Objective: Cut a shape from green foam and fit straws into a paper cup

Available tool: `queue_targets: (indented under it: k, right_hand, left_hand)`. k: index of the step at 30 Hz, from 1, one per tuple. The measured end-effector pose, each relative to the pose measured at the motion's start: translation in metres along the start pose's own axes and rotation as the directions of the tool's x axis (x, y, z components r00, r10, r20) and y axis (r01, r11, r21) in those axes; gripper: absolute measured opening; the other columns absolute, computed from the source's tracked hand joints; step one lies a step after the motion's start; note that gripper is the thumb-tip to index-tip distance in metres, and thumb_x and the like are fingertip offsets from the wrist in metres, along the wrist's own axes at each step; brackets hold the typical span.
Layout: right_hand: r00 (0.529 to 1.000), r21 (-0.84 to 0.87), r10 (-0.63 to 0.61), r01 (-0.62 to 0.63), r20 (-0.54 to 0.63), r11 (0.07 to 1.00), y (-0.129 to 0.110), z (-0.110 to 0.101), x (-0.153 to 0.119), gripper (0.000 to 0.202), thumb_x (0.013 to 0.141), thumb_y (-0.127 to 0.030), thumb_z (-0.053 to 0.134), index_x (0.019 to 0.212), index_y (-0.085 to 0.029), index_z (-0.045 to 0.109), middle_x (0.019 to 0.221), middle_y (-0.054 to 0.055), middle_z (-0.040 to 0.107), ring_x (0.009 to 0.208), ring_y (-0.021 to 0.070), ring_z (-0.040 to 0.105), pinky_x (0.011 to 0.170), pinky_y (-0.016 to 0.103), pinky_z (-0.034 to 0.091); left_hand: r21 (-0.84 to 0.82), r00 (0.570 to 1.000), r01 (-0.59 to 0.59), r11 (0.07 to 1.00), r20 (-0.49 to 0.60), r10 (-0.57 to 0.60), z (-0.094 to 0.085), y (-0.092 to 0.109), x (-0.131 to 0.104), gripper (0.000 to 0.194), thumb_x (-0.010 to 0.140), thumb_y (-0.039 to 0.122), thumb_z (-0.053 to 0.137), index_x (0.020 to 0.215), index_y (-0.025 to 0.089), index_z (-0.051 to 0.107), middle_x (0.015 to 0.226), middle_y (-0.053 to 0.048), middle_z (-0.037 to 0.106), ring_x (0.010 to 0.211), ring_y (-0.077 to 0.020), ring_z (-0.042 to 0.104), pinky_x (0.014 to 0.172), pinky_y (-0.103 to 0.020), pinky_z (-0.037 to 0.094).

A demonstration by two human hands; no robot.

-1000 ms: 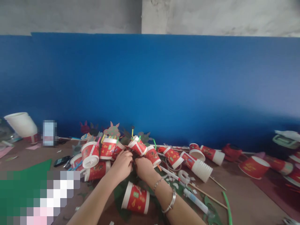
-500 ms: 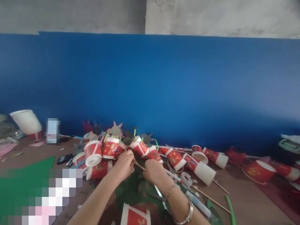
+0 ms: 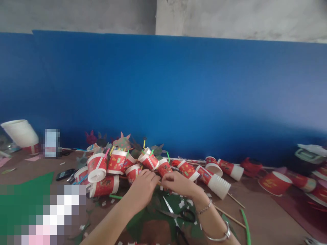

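My left hand [image 3: 145, 185] and my right hand [image 3: 175, 183] almost meet above the middle of the cluttered table. Their fingers are closed around a thin tan stick [image 3: 160, 185], of which only a short piece shows between them. A red paper cup [image 3: 133, 173] lies just behind my left hand and is partly covered by it. More red cups [image 3: 149, 160] with bent straws are piled beyond the hands. Scissors [image 3: 176, 215] lie spread open on green paper below my right hand, among small white scraps.
Stacked cups [image 3: 214, 183] lie on their side at right, near a wooden stick [image 3: 231, 217] and a green strip [image 3: 245, 226]. A red bowl [image 3: 275, 183] is farther right. At left are a dark phone [image 3: 65, 174], green paper [image 3: 30, 190] and a white tub [image 3: 20, 132]. A blue wall [image 3: 163, 92] rises behind.
My hands have come closer together, and the left has moved right. More of the scissors shows. The red cup at the front has almost left view, and a cup behind my left hand is now visible.
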State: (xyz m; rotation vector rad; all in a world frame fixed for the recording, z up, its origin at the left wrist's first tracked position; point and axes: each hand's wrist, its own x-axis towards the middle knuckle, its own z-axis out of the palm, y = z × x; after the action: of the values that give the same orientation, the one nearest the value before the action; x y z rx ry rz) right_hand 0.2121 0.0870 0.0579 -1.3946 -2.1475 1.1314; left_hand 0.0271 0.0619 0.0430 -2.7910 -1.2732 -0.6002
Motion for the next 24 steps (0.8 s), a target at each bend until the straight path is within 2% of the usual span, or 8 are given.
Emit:
queue_targets:
  k: [2, 4, 6, 8, 10, 17, 20, 24]
  right_hand:
    - [0.965, -0.147, 0.002, -0.042, -0.263, 0.988, 0.003, -0.005, 0.0, 0.026, 0.083, -0.027, 0.043, 0.072, -0.015, 0.063, 0.068, 0.003, 0.061, 0.068, 0.0157, 0.056, 0.06, 0.023, 0.041]
    - [0.819, -0.323, 0.012, -0.239, -0.573, 0.916, 0.01, -0.01, -0.001, 0.026, 0.083, -0.028, 0.045, 0.092, -0.013, 0.063, 0.093, 0.011, 0.064, 0.09, 0.0237, 0.056, 0.074, 0.03, 0.042]
    - [0.707, -0.405, 0.063, -0.473, -0.704, 0.783, 0.017, -0.012, -0.001, 0.039, 0.078, -0.027, 0.053, 0.113, -0.01, 0.056, 0.112, 0.019, 0.057, 0.105, 0.0325, 0.05, 0.083, 0.039, 0.039]
    - [0.722, -0.454, 0.144, -0.563, -0.676, 0.69, 0.018, -0.007, -0.003, 0.047, 0.075, -0.023, 0.057, 0.119, -0.007, 0.052, 0.113, 0.022, 0.056, 0.106, 0.0354, 0.049, 0.083, 0.043, 0.038]
    - [0.763, -0.507, 0.133, -0.538, -0.633, 0.673, 0.012, 0.002, -0.006, 0.043, 0.076, -0.021, 0.056, 0.117, -0.009, 0.053, 0.111, 0.022, 0.057, 0.104, 0.0346, 0.05, 0.083, 0.044, 0.038]
    - [0.907, -0.544, -0.006, -0.248, -0.422, 0.802, -0.013, 0.018, -0.015, 0.028, 0.082, -0.016, 0.046, 0.104, -0.011, 0.061, 0.103, 0.016, 0.062, 0.102, 0.0267, 0.053, 0.085, 0.033, 0.037]
    - [0.897, -0.483, 0.02, -0.257, -0.441, 0.837, -0.002, -0.002, -0.016, 0.027, 0.085, -0.015, 0.041, 0.093, -0.015, 0.066, 0.096, 0.01, 0.067, 0.093, 0.0212, 0.059, 0.08, 0.027, 0.038]
    - [0.805, -0.417, 0.126, -0.426, -0.58, 0.803, 0.021, -0.043, -0.012, 0.034, 0.086, -0.016, 0.035, 0.095, -0.016, 0.068, 0.097, 0.011, 0.07, 0.092, 0.0216, 0.062, 0.076, 0.026, 0.039]
  left_hand:
    - [-0.024, 0.995, 0.089, 0.996, 0.037, -0.088, 0.005, 0.0, -0.001, 0.033, 0.083, 0.001, 0.034, 0.103, 0.017, 0.054, 0.094, -0.009, 0.064, 0.088, -0.0226, 0.06, 0.073, -0.033, 0.046]
    - [-0.092, 0.99, 0.14, 0.986, 0.024, -0.138, 0.007, -0.002, -0.002, 0.026, 0.09, 0.008, 0.029, 0.099, 0.018, 0.052, 0.09, -0.007, 0.064, 0.082, -0.0211, 0.062, 0.066, -0.029, 0.045]
    - [-0.147, 0.983, 0.183, 0.972, 0.013, -0.183, 0.004, -0.002, -0.002, 0.024, 0.095, 0.02, 0.026, 0.091, 0.019, 0.05, 0.08, -0.005, 0.064, 0.072, -0.0194, 0.062, 0.059, -0.026, 0.041]
    - [-0.181, 0.977, 0.212, 0.96, 0.021, -0.212, 0.001, -0.001, -0.001, 0.027, 0.097, 0.028, 0.025, 0.086, 0.02, 0.048, 0.074, -0.003, 0.064, 0.065, -0.0184, 0.062, 0.054, -0.025, 0.037]
    - [-0.218, 0.975, 0.223, 0.95, 0.04, -0.22, -0.002, 0.001, -0.001, 0.027, 0.097, 0.031, 0.024, 0.088, 0.021, 0.048, 0.074, -0.002, 0.065, 0.067, -0.0184, 0.063, 0.054, -0.023, 0.036]
    - [-0.289, 0.955, 0.292, 0.911, 0.13, -0.265, 0.001, 0.003, 0.0, 0.028, 0.096, 0.03, 0.023, 0.087, 0.022, 0.048, 0.078, -0.003, 0.066, 0.071, -0.0191, 0.063, 0.056, -0.024, 0.035]
    - [-0.307, 0.952, 0.296, 0.904, 0.172, -0.254, 0.0, 0.002, 0.0, 0.027, 0.095, 0.027, 0.025, 0.088, 0.021, 0.049, 0.083, -0.004, 0.065, 0.073, -0.0192, 0.062, 0.058, -0.024, 0.036]
    - [-0.352, 0.952, 0.295, 0.888, 0.191, -0.24, -0.004, 0.002, 0.0, 0.026, 0.095, 0.026, 0.026, 0.084, 0.021, 0.05, 0.085, -0.005, 0.064, 0.076, -0.0193, 0.061, 0.061, -0.025, 0.036]
